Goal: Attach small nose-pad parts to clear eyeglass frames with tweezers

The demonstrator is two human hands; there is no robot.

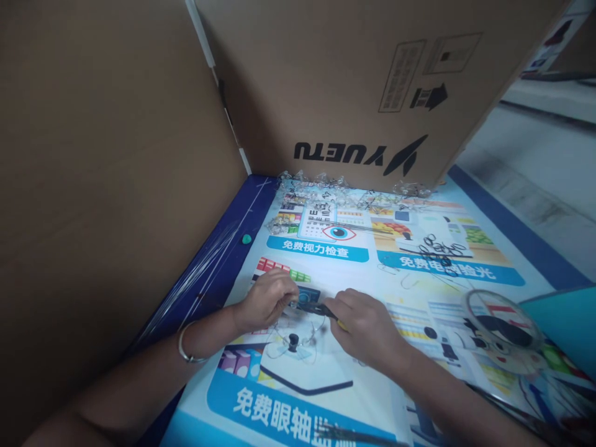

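My left hand (270,299) is closed in a pinch at the end of a thin bent wire piece (307,340). Loops of this wire hang below and between my hands, over the printed table cover. In my right hand (365,326) is a pair of pliers (314,307) with dark jaws and a bit of yellow on the handle. The jaws point left and meet the wire right beside my left fingertips. Exactly how they grip it is too small to make out.
Cardboard panels (326,93) stand at the back and left. Along their foot lies a row of twisted wire pieces (321,183). Black loops (440,251), straight wires (344,225), a green lump (246,239) and long thin strands (195,267) lie around; dark rods (358,433) sit in front.
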